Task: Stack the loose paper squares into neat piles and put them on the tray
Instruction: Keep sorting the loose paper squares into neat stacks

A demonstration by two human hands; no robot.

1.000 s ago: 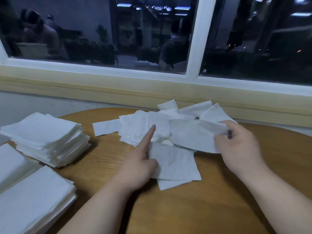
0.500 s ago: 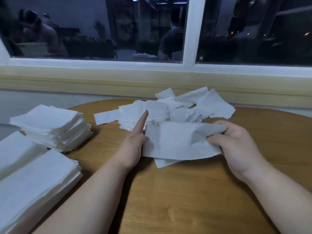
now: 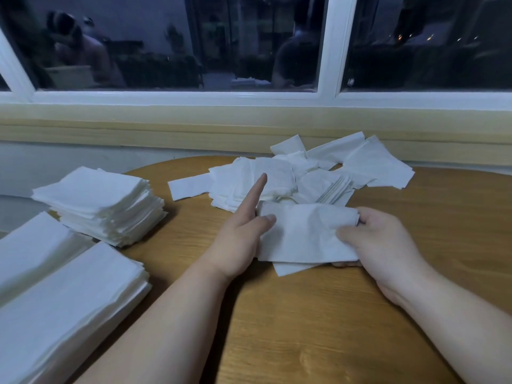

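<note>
A small bundle of white paper squares (image 3: 304,236) lies between my hands near the table's middle. My right hand (image 3: 379,245) pinches its right edge, thumb on top and fingers beneath. My left hand (image 3: 241,234) holds the left edge with the thumb over the paper and the index finger pointing straight out. Behind them a loose heap of paper squares (image 3: 310,170) is scattered near the far edge. A neat pile (image 3: 99,203) stands at the left. Two larger flat piles (image 3: 63,297) lie at the near left. No tray is visible.
The round wooden table (image 3: 318,328) ends close to a wall with a yellow sill (image 3: 194,126) and a dark window above. One stray square (image 3: 188,187) pokes out at the heap's left side.
My right hand pulled a sheet from the heap toward me and laid it over the squares near my left hand. Both hands now hold that bundle by its edges.
</note>
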